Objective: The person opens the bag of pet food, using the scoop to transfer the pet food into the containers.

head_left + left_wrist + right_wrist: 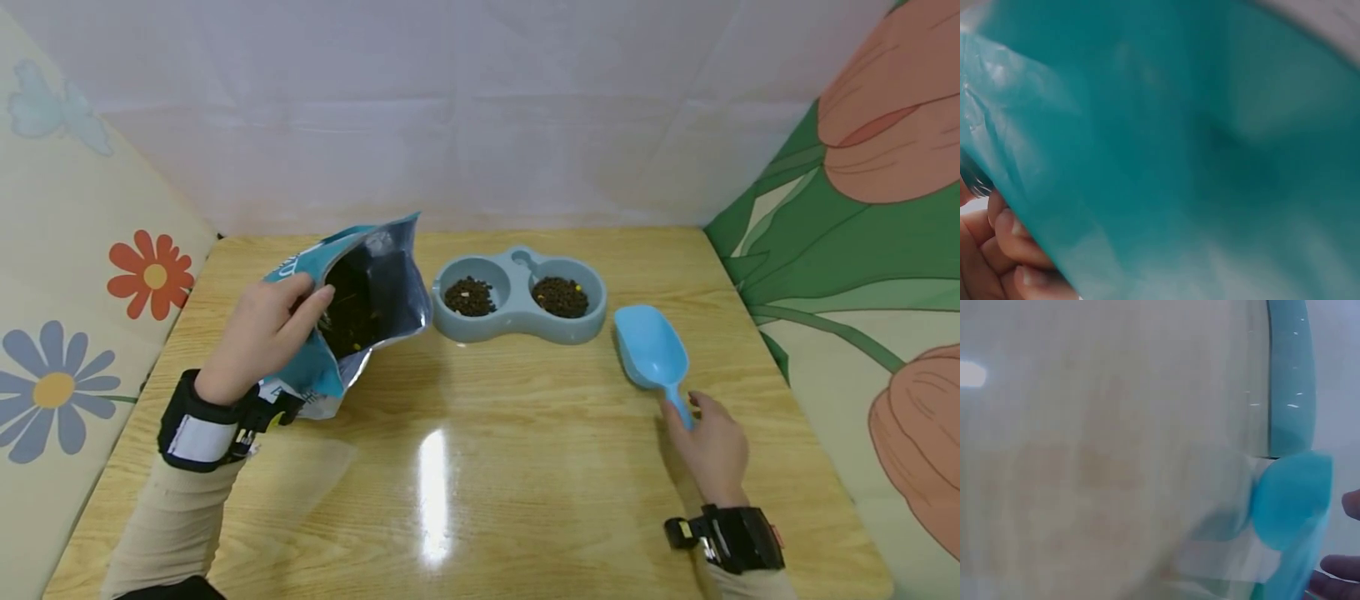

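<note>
My left hand (258, 333) grips the near side of a teal pet food bag (315, 367), its thumb over the rim. The bag leans to the right, its wide mouth showing a silver lining and dark kibble inside. In the left wrist view the teal bag wall (1147, 156) covers most of the picture, with curled fingers (1019, 244) at its edge. At the right, my right hand (712, 450) holds a light blue scoop (651, 346) by its handle, thumb on one side and fingers on the other. The scoop's bowl faces up and looks bare.
Between bag and scoop stands a grey-blue double pet bowl (517, 321), with brown kibble in both hollows. A glossy wooden table (525, 483) carries everything. A white cloth (450, 125) hangs behind, and flower-printed panels (825, 292) flank both sides.
</note>
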Tool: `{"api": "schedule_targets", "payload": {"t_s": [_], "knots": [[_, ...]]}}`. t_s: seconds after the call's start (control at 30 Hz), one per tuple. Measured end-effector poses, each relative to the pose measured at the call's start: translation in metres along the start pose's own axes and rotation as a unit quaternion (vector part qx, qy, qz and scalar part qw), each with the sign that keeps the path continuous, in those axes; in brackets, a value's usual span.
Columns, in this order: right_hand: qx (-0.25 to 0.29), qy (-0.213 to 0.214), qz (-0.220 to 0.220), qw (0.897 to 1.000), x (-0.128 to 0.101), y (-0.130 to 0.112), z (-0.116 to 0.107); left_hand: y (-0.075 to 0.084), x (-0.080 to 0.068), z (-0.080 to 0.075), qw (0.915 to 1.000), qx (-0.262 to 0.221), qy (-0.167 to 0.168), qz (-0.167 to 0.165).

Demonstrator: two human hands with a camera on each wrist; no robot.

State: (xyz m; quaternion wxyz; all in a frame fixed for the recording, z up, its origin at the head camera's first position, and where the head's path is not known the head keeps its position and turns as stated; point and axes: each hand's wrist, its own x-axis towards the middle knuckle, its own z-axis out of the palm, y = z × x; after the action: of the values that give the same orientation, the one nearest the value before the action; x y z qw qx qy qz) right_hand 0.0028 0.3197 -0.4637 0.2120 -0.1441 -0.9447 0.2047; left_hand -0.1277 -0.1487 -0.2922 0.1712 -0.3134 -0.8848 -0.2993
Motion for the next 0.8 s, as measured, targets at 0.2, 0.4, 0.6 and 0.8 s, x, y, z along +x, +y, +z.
{"api": "schedule_targets", "payload": {"t_s": [0.2, 0.4, 0.6, 0.8], "knots": [[0.018, 0.039, -0.033, 0.999, 0.009, -0.012, -0.002, 0.002, 0.0, -0.001, 1.0, 0.001, -0.002, -0.005], [0.061, 0.057, -0.067, 0.994, 0.019, -0.034, -0.002, 0.004, 0.0, -0.002, 1.0, 0.001, -0.001, -0.008], [0.082, 0.065, -0.115, 0.988, 0.03, -0.058, -0.001, 0.001, 0.0, -0.001, 1.0, 0.003, -0.001, -0.006], [0.121, 0.082, -0.169, 0.975, 0.038, -0.08, 0.002, 0.002, 0.0, -0.001, 1.0, 0.004, -0.001, 0.0]]}}
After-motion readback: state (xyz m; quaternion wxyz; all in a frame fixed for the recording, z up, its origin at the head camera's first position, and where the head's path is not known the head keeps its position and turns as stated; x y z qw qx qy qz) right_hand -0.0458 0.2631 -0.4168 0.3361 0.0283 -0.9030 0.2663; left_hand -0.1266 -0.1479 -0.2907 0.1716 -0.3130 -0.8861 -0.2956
